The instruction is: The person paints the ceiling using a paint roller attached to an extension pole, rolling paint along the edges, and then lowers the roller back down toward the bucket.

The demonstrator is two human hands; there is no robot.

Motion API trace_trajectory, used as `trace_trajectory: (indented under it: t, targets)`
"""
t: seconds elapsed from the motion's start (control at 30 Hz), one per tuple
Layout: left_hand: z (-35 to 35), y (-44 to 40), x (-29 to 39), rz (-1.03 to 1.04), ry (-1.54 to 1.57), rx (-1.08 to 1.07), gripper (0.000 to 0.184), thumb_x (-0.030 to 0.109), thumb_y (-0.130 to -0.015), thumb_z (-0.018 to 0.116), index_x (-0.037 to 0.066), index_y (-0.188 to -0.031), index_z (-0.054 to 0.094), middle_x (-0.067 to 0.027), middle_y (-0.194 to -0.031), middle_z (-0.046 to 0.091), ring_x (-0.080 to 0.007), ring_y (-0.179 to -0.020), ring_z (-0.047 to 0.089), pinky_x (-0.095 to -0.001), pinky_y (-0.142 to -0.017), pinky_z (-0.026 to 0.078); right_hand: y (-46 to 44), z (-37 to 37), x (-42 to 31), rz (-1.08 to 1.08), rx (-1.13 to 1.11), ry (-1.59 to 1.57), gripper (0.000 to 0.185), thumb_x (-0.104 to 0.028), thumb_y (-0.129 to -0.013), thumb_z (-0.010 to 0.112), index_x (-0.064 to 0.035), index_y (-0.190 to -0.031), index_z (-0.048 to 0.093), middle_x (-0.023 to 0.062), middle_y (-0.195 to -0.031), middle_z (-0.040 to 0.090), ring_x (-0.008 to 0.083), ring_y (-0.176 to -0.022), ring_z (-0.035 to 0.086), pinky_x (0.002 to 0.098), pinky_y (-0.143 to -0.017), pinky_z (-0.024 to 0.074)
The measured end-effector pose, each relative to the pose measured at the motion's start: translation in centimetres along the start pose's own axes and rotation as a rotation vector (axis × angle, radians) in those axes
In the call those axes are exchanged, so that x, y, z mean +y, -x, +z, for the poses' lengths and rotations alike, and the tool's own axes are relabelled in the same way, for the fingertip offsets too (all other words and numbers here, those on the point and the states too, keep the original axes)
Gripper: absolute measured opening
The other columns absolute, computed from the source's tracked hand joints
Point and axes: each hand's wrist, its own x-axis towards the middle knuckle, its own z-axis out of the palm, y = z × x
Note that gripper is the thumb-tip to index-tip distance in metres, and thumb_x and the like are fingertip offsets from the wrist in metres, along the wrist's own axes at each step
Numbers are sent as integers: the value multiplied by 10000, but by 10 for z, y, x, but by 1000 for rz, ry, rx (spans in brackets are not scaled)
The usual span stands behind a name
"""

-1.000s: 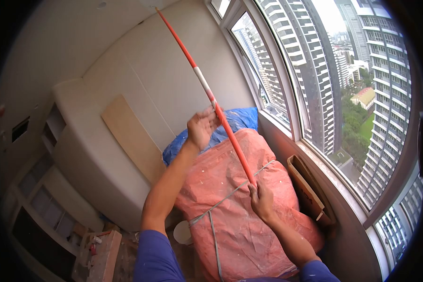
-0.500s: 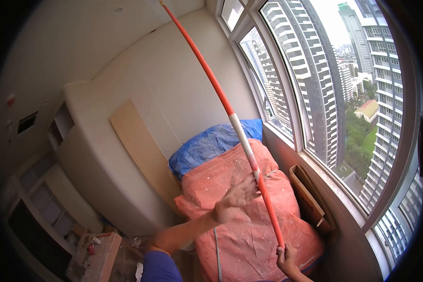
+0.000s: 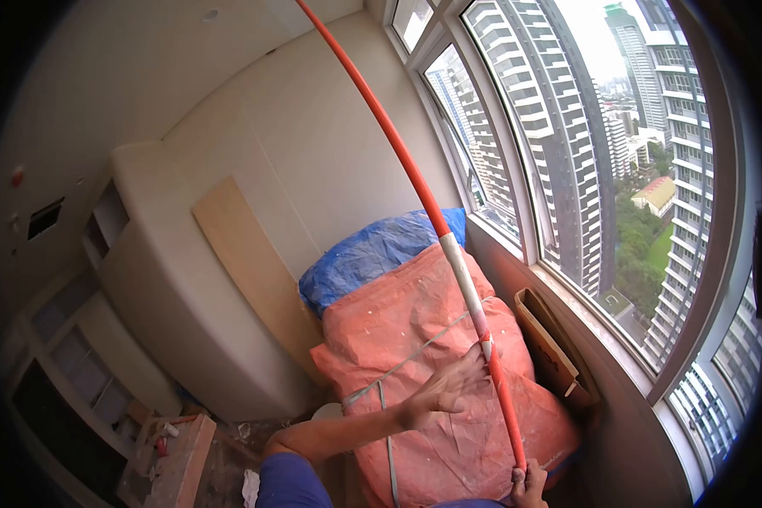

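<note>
A long red pole (image 3: 398,140) with a white middle section slants from the lower right up toward the ceiling, its top end out of the picture. My right hand (image 3: 529,485) grips it at its bottom end. My left hand (image 3: 449,389) lies beside the pole just below the white section, fingers stretched out; the fingertips reach the pole, but I cannot tell whether they press on it. Beneath both hands is a large bundle wrapped in an orange tarp (image 3: 398,305), tied with a grey strap (image 3: 389,440).
A blue tarp (image 3: 372,254) covers the bundle's far end. Cardboard (image 3: 550,347) leans under the windows on the right. A wooden board (image 3: 250,271) rests against the wall. At lower left stands a dusty wooden bench (image 3: 182,457) with small items on it.
The pole has shifted down and to the right. My right hand has moved lower with it, and my left hand has also gone lower, fingers still spread.
</note>
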Motion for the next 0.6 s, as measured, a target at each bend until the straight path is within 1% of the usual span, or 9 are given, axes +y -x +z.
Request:
trace_trajectory:
  t: [0.07, 0.17, 0.27, 0.3, 0.4, 0.43, 0.5, 0.53, 0.6]
  targets:
    - [-1, -6, 2, 10, -16, 6, 994, 247, -761, 604, -51, -1554, 85, -179, -1583, 278, -266, -1429, 346, -401, -1202, 228, -6, -5, -3, 2, -2, 0, 227, -242, -992, 538, -49, -887, 593, 110, -605, 523, 254, -493, 537, 378, -475, 417]
    - [-6, -15, 6, 40, -36, 36, 1004, 247, -758, 612, -51, -1555, 78, -179, -1585, 273, -265, -1431, 342, -400, -1203, 226, -19, 7, 26, -13, -21, -23, 271, -246, -987, 552, -28, -826, 534, 55, -550, 525, 151, -466, 538, 313, -448, 403]
    - [-14, -31, 15, 120, -83, 106, 1015, 248, -754, 619, -51, -1555, 71, -180, -1586, 268, -265, -1433, 337, -399, -1204, 223, -40, 13, 38, -20, -3, -11, 279, -250, -985, 559, -33, -812, 529, 62, -539, 511, 160, -455, 524, 318, -448, 399]
    - [-17, -38, 19, 154, -103, 135, 1019, 248, -753, 622, -51, -1556, 69, -180, -1587, 267, -264, -1433, 336, -399, -1204, 222, -47, 15, 44, -55, 10, 15, 278, -247, -980, 564, -31, -808, 533, 70, -535, 507, 175, -455, 531, 326, -453, 401]
    - [-33, -63, 33, 229, -142, 224, 1030, 248, -750, 629, -50, -1556, 62, -181, -1589, 262, -264, -1435, 332, -398, -1206, 220, -82, 18, 31, -61, 35, 4, 276, -237, -976, 568, -30, -797, 537, 77, -538, 512, 194, -452, 535, 334, -456, 404]
    - [-39, -70, 41, 216, -152, 242, 1025, 254, -742, 623, -52, -1555, 78, -174, -1575, 299, -262, -1409, 377, -394, -1202, 236, -97, 21, 30, -85, 48, 16, 158, -128, -917, 604, -29, -811, 542, 153, -560, 527, 334, -479, 572, 404, -460, 406]
    - [-53, -86, 56, 254, -128, 283, 889, 249, -813, 584, -43, -1544, 171, -153, -1508, 393, -233, -1369, 420, -378, -1166, 285, -125, 26, 15, -45, 48, -43, 167, -139, -923, 607, -29, -816, 541, 157, -574, 536, 344, -502, 579, 417, -475, 411]
    - [-64, -95, 65, 249, -154, 325, 857, 267, -817, 561, -46, -1534, 211, -156, -1501, 416, -240, -1354, 443, -383, -1168, 297, -141, 28, 9, -27, 51, -71, 172, -144, -926, 608, -29, -818, 541, 159, -581, 541, 349, -514, 582, 423, -483, 414]
    - [-89, -112, 83, 219, -143, 422, 800, 302, -833, 528, -41, -1513, 284, -155, -1469, 470, -250, -1320, 488, -386, -1154, 331, -174, 36, 14, -81, 50, -9, 179, -153, -933, 613, -29, -828, 539, 164, -600, 556, 356, -540, 592, 434, -499, 420]
